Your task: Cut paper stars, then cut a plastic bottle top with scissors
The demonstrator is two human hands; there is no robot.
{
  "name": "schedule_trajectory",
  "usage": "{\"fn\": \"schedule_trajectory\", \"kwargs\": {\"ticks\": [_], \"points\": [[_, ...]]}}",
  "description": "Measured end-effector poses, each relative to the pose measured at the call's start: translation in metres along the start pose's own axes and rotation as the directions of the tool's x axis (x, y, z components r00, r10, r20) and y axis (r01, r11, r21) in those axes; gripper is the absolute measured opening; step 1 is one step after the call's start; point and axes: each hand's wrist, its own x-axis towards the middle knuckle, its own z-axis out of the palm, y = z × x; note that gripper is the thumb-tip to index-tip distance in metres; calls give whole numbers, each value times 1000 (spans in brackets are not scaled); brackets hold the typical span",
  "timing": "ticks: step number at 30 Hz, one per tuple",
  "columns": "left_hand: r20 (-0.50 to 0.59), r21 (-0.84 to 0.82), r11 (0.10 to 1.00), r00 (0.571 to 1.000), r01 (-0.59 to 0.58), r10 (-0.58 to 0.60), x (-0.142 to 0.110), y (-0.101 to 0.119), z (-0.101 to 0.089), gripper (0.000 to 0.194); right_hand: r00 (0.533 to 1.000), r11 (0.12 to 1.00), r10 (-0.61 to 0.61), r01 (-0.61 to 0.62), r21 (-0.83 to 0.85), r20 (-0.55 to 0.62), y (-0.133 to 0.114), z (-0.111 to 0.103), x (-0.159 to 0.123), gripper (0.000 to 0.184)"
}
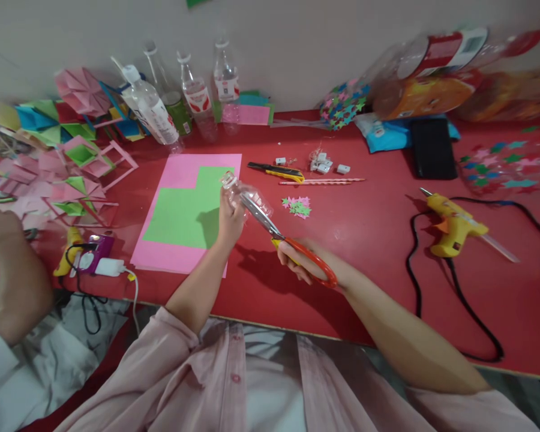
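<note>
My left hand [231, 221] is closed round a clear plastic bottle [257, 198], gripping it near its open neck. The bottle is tilted, its neck pointing up and to the left; where its lower end stops is hard to make out. In my right hand [299, 261] is a pair of scissors [317, 262] with red and yellow handles. Its long metal blades lie against the bottle's side, seemingly close together. Beneath my left hand are green paper [180, 216] and pink paper [175, 171]. Beyond the bottle lie small pink and green paper stars [299, 207].
A yellow glue gun [456, 225] with a black cable lies right. A box cutter [276, 172], small white lights [321, 163] and a black phone-like object [433, 149] lie farther back. Bottles [198, 96] line the wall. Paper lanterns [78, 156] and another person's arm [15, 270] are left.
</note>
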Motion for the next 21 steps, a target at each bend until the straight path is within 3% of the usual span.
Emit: {"fn": "schedule_trajectory", "kwargs": {"ticks": [9, 14, 21], "points": [[41, -56, 998, 999, 7, -5, 1, -5, -2, 20, 996, 997, 81, -80, 9, -40, -4, 5, 3, 51], [-14, -19, 1000, 1000, -1, 1, 1, -6, -4, 26, 995, 997, 76, -76, 12, -70, -4, 6, 3, 53], [15, 15, 999, 999, 39, -39, -2, -4, 0, 28, 998, 997, -61, 61, -40, 2, 0, -1, -1, 58]]}}
